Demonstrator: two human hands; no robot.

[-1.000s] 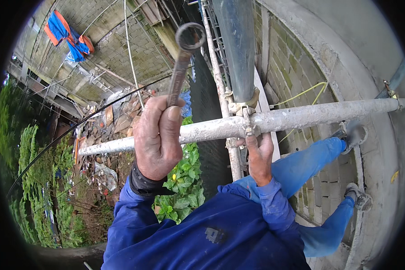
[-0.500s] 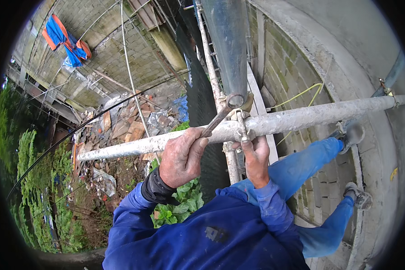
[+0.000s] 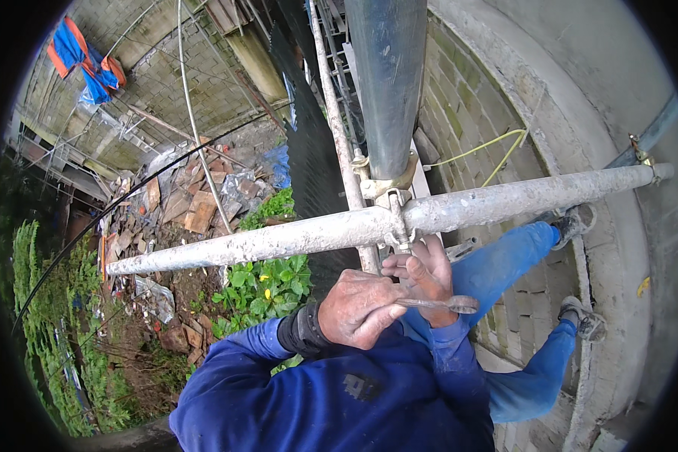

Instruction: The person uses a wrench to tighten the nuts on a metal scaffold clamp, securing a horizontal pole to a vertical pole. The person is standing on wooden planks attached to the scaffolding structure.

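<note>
My left hand (image 3: 358,309) is closed around a ring-ended wrench (image 3: 437,303), held low with its ring end pointing right, across the front of my right palm. My right hand (image 3: 429,277) is just below the scaffold clamp (image 3: 396,218), its fingers loosely bent and apart near the lower end of the clamp bolt (image 3: 404,241). Whether a fingertip touches the bolt cannot be told. The clamp sits around a whitish, plaster-spattered horizontal pipe (image 3: 301,235). A thick grey upright pipe (image 3: 388,83) meets it there through another coupler part (image 3: 392,183).
A thinner spattered pole (image 3: 330,98) rises behind the joint, beside dark netting (image 3: 309,162). Far below left lie rubble and boards (image 3: 201,211) and green plants (image 3: 267,286). A curved concrete ledge (image 3: 572,143) borders the right. A second clamp (image 3: 642,154) holds the pipe's right end.
My left hand has drawn the wrench down from the clamp and swung its ring end to the right. My right hand's fingers have loosened from the bolt. The view has shifted slightly.
</note>
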